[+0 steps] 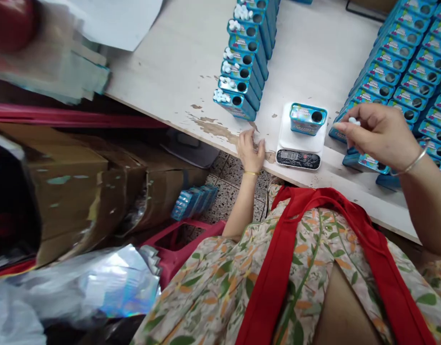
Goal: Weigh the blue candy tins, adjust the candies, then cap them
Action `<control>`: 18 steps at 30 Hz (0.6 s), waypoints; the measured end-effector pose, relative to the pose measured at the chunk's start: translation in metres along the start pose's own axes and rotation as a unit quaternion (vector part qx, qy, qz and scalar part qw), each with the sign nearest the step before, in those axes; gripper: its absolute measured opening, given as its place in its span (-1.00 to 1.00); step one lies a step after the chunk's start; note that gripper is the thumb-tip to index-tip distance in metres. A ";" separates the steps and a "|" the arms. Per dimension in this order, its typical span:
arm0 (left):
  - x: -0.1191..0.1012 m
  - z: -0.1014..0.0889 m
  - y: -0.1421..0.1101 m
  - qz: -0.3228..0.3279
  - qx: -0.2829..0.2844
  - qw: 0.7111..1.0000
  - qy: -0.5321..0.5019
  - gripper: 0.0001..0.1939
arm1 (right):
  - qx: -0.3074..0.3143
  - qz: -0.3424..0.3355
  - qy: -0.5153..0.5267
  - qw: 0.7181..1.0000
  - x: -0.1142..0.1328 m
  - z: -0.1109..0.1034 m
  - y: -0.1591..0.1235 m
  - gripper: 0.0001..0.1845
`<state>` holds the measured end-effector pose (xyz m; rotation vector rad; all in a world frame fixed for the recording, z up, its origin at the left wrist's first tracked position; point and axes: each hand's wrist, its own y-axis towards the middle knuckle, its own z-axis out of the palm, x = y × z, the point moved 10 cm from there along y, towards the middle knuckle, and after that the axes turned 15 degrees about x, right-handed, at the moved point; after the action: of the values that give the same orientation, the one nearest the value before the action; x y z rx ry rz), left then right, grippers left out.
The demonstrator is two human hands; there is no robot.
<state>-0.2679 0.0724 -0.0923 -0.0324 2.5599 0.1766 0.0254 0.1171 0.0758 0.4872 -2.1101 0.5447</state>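
While small white pieces (353, 121) are pinched in the right hand (389, 136), the left hand (248, 151), apart and loosely open, is rested at the tabletop (184, 52) edge. Between them, a blue tin (307, 127) on a scale (297, 142) is best left untouched for steady readings.

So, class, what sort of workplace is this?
Probably a small packing workshop: rows of matching blue tins crowd the worktop, one tin stands on a digital scale, and cardboard boxes sit alongside.
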 end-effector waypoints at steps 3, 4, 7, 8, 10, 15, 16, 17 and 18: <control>0.000 0.006 0.001 0.001 0.019 1.000 -0.001 -0.58 | -0.016 -0.018 -0.097 0.995 0.014 -0.003 0.023 -0.68; 0.000 0.006 0.002 0.000 0.023 1.000 -0.008 -0.60 | -0.013 -0.019 -0.114 0.993 0.016 -0.002 0.029 -0.71; 0.001 0.004 0.002 -0.005 0.034 0.999 -0.028 -0.65 | -0.001 -0.015 -0.131 0.991 0.014 0.004 0.044 -0.69; 0.001 0.004 0.001 -0.007 0.036 0.999 -0.031 -0.67 | 0.005 -0.011 -0.133 0.991 0.011 0.007 0.048 -0.70; 0.000 0.004 0.000 -0.011 0.038 0.999 -0.033 -0.71 | 0.017 0.000 -0.137 0.990 0.002 0.012 0.054 -0.74; 0.007 0.007 0.000 -0.009 0.028 0.999 -0.015 -0.70 | 0.011 -0.005 -0.085 0.996 -0.017 0.021 0.063 -0.69; 0.010 0.006 0.000 -0.005 0.022 1.000 -0.011 -0.69 | 0.003 -0.008 -0.076 0.997 -0.016 0.021 0.062 -0.66; 0.011 0.006 0.000 0.000 0.016 1.000 -0.010 -0.68 | -0.007 -0.009 -0.075 0.997 -0.014 0.018 0.059 -0.64; 0.011 0.004 0.000 0.007 0.012 1.000 -0.012 -0.69 | -0.018 -0.007 -0.080 0.997 -0.010 0.014 0.054 -0.63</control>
<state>-0.2751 0.0733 -0.1020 -0.0024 2.5379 0.1505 -0.0063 0.1555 0.0498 0.5408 -2.2638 0.4719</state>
